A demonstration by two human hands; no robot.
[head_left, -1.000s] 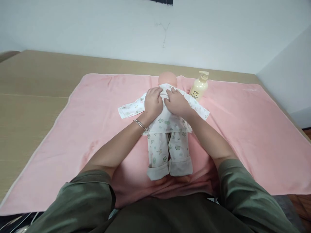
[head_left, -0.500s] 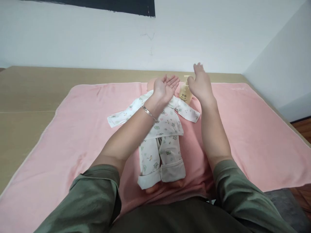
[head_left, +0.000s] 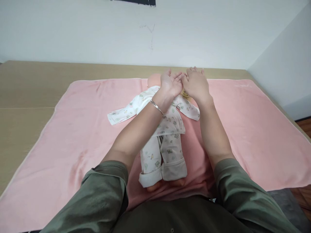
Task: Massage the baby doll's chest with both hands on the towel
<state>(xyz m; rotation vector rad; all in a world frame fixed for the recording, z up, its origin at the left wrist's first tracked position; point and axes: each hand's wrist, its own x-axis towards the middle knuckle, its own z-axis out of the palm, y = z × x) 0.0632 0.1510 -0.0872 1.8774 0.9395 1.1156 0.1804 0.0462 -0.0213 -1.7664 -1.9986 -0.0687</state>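
My left hand (head_left: pixel 171 84) is held palm up with its fingers spread, and nothing solid shows in it. Close beside it, my right hand (head_left: pixel 196 83) is turned back up, its fingers stretched away from me; its palm is hidden. A baby doll (head_left: pixel 153 79) lies on its back beneath my hands, dressed in a white patterned top (head_left: pixel 170 121) and matching trousers (head_left: pixel 151 160) with turned-up cuffs. My left forearm crosses the doll's chest and my hands cover part of its head. A yellowish pump bottle (head_left: pixel 185 94) stands behind my right hand, mostly hidden.
A pink blanket (head_left: pixel 252 136) lies under the doll on a light wooden table (head_left: pixel 31 87). Behind the table's far edge rises a white wall (head_left: pixel 97 35), with another wall (head_left: pixel 291 61) on the right.
My right hand has moved left and slightly down, away from above the bottle's right side, to meet my left hand. My left hand has shifted slightly right and stays palm up.
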